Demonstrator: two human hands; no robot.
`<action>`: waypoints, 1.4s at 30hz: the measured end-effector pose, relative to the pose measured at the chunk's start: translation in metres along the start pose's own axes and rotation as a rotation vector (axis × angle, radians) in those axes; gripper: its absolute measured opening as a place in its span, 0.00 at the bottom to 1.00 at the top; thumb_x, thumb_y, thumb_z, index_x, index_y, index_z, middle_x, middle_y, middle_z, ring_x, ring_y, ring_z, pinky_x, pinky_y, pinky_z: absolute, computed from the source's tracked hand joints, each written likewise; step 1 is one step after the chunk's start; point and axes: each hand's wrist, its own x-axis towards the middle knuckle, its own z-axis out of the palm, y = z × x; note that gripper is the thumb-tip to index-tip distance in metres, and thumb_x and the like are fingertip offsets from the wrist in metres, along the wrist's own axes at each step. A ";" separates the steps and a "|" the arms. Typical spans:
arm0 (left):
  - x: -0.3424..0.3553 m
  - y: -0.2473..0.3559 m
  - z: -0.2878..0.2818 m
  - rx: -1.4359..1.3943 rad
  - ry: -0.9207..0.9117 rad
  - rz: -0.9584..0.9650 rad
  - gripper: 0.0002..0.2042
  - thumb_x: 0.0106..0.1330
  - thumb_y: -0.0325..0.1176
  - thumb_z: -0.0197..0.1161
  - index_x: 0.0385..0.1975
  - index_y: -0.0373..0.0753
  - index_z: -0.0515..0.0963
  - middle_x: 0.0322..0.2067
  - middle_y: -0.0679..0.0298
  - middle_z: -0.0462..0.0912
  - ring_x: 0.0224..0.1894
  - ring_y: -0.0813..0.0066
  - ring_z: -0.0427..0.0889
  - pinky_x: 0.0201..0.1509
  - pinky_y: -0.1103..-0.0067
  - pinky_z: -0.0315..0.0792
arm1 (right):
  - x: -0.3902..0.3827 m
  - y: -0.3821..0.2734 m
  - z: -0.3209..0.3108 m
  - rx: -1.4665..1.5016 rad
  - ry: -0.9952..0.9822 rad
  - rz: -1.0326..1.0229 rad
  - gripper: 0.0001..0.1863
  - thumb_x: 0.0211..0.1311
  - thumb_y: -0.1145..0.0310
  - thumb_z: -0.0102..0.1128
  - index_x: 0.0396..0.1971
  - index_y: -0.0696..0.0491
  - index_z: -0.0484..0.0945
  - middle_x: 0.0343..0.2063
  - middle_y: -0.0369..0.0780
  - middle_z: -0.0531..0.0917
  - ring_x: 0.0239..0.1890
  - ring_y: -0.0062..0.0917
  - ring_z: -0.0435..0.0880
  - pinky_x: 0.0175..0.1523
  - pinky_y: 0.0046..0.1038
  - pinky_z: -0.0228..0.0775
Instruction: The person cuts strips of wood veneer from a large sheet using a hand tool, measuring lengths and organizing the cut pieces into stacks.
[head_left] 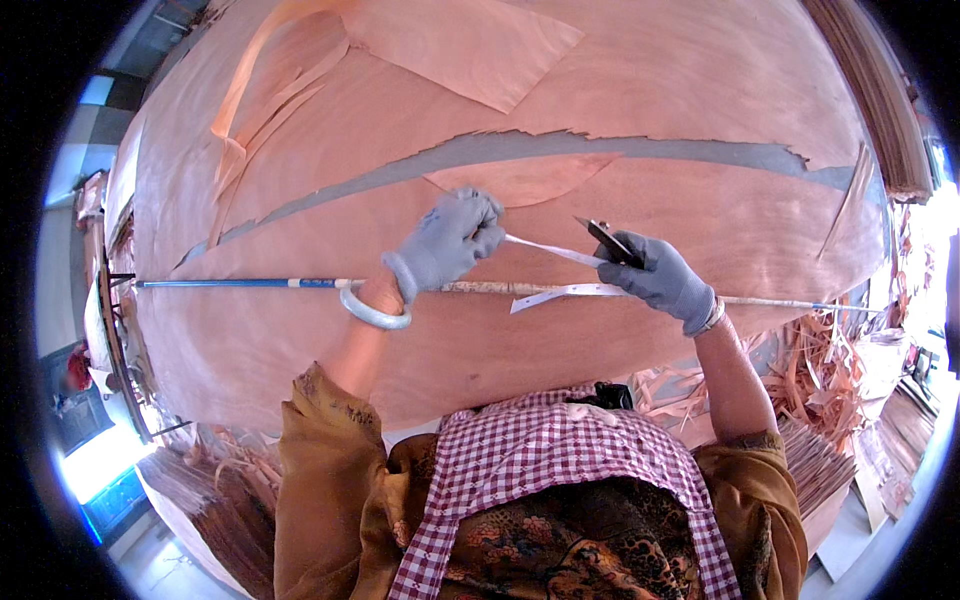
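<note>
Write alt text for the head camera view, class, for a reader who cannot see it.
Two grey-gloved hands stretch a white tape strip above a large wood veneer sheet: the left hand pinches one end, the right hand holds the other with a dark blade. A long blue-and-white rod lies across the sheet beneath them.

1. Bright, even daylight covers the veneer sheet [560, 110]; colours read warm and clear.
2. The strongest light sits at the right edge and the lower left, where patches are blown out to white.
3. Shadows are soft and short, lying close under the gloved hands.
4. Fisheye distortion bends straight edges strongly toward the rim, and black corners frame the round view.
5. The centre is sharp; the rim is slightly smeared.
</note>
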 end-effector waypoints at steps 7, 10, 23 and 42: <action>0.053 -0.002 -0.003 0.658 -0.115 0.131 0.07 0.54 0.30 0.58 0.28 0.32 0.72 0.34 0.51 0.73 0.39 0.52 0.72 0.44 0.66 0.67 | 0.016 0.009 -0.008 0.423 0.005 0.294 0.11 0.61 0.62 0.56 0.31 0.56 0.77 0.17 0.33 0.76 0.15 0.11 0.67 0.19 0.13 0.55; 0.066 -0.007 0.009 0.777 -0.085 0.113 0.08 0.53 0.30 0.59 0.26 0.32 0.72 0.33 0.50 0.72 0.39 0.52 0.71 0.44 0.66 0.67 | 0.022 0.019 -0.008 0.427 0.048 0.357 0.12 0.62 0.61 0.55 0.30 0.56 0.78 0.16 0.33 0.75 0.14 0.11 0.66 0.18 0.13 0.53; 0.024 0.015 -0.022 -0.743 -0.402 -0.446 0.15 0.67 0.40 0.52 0.27 0.34 0.75 0.23 0.67 0.76 0.21 0.84 0.75 0.21 0.88 0.64 | 0.005 0.013 -0.013 0.540 -0.057 0.230 0.13 0.62 0.61 0.55 0.32 0.57 0.76 0.15 0.34 0.73 0.11 0.11 0.63 0.15 0.15 0.50; 0.060 -0.027 0.027 0.765 0.095 0.009 0.14 0.51 0.36 0.64 0.34 0.34 0.74 0.35 0.55 0.75 0.40 0.56 0.74 0.44 0.67 0.69 | 0.037 0.032 0.007 -0.005 0.188 0.372 0.09 0.59 0.66 0.54 0.28 0.57 0.74 0.15 0.36 0.76 0.14 0.18 0.73 0.20 0.22 0.66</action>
